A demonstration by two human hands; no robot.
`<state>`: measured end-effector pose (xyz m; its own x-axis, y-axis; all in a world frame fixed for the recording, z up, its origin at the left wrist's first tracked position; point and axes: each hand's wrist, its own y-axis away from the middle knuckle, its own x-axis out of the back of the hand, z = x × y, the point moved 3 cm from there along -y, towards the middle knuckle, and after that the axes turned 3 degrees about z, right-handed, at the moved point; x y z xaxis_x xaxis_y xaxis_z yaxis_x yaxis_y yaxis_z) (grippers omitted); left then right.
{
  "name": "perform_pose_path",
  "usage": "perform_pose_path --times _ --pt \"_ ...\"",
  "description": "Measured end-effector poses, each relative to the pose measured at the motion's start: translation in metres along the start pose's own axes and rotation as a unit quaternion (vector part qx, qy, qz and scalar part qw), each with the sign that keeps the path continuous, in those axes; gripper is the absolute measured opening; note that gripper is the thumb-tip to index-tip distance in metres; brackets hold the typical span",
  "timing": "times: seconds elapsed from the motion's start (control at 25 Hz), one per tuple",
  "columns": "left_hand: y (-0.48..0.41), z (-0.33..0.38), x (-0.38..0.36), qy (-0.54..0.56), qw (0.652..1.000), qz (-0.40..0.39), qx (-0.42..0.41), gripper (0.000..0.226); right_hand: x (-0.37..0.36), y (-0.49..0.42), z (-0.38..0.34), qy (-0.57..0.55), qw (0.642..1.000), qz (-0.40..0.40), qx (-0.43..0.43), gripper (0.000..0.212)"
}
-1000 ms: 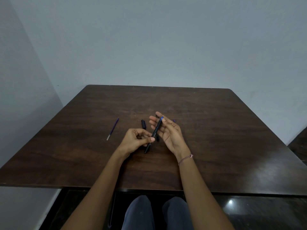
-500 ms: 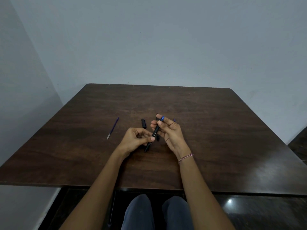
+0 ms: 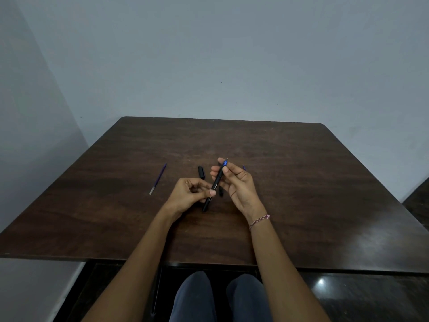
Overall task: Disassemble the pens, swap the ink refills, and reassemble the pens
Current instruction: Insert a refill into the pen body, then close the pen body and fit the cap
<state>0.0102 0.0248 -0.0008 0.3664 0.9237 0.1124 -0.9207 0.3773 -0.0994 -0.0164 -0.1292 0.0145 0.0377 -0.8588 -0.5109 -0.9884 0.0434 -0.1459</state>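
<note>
A black pen (image 3: 214, 185) with a blue tip section slants up to the right, above the middle of the dark wooden table (image 3: 301, 182). My left hand (image 3: 189, 194) pinches its lower barrel. The fingers of my right hand (image 3: 236, 184) close around its blue tip end. A loose blue ink refill (image 3: 158, 178) lies on the table to the left. A black pen cap (image 3: 201, 171) lies just beyond my left hand. Another dark pen part (image 3: 221, 192) lies under my hands, mostly hidden. A small blue piece (image 3: 244, 168) peeks out behind my right hand.
The table's near edge (image 3: 209, 263) runs above my knees. A pale wall stands close behind the table and on the left. A dark glossy floor shows at the lower right.
My right hand's fingers went from spread open beside the pen to closed on its blue tip end. The pen tip rose slightly. My left hand kept its grip.
</note>
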Motion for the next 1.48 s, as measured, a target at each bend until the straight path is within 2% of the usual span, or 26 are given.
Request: perform_pose_path --times 0.52,0.68,0.76,0.84,0.92,1.08,1.2,1.32,1.4,1.48 --pt "-0.002 -0.002 0.001 0.0 1.0 -0.008 0.0 0.011 0.002 -0.003 0.003 0.013 0.999 0.024 0.022 0.021" --pt "-0.003 -0.003 0.004 0.045 0.998 0.033 -0.006 0.013 0.001 -0.003 0.003 -0.004 0.998 0.042 0.042 0.03" --pt "-0.003 -0.004 0.006 0.065 0.997 0.051 -0.009 0.014 0.002 -0.006 0.002 0.037 0.995 0.076 0.06 0.027" --pt "-0.004 -0.006 0.007 0.08 0.995 0.055 -0.002 0.012 -0.001 -0.015 -0.001 0.142 0.981 0.102 0.085 0.022" --pt "-0.005 -0.006 0.008 0.095 0.993 0.062 0.006 0.012 -0.009 -0.029 -0.007 0.288 0.947 0.086 0.111 0.02" --pt "-0.004 -0.003 0.006 0.102 0.992 0.075 0.016 0.01 -0.027 -0.062 -0.01 0.578 0.806 0.028 0.123 0.025" --pt "-0.004 0.0 0.006 0.101 0.992 0.075 0.014 0.009 -0.036 -0.078 -0.005 0.677 0.734 -0.009 0.059 0.022" --pt "-0.003 0.001 0.006 0.101 0.992 0.079 0.018 0.008 -0.042 -0.083 0.0 0.765 0.641 -0.048 0.03 0.021" --pt "-0.004 0.001 0.007 0.097 0.992 0.077 0.023 0.008 -0.042 -0.084 0.004 0.776 0.629 -0.045 0.027 0.019" --pt "-0.005 0.0 0.007 0.096 0.993 0.07 0.025 0.008 -0.04 -0.086 0.008 0.767 0.64 -0.035 0.019 0.019"
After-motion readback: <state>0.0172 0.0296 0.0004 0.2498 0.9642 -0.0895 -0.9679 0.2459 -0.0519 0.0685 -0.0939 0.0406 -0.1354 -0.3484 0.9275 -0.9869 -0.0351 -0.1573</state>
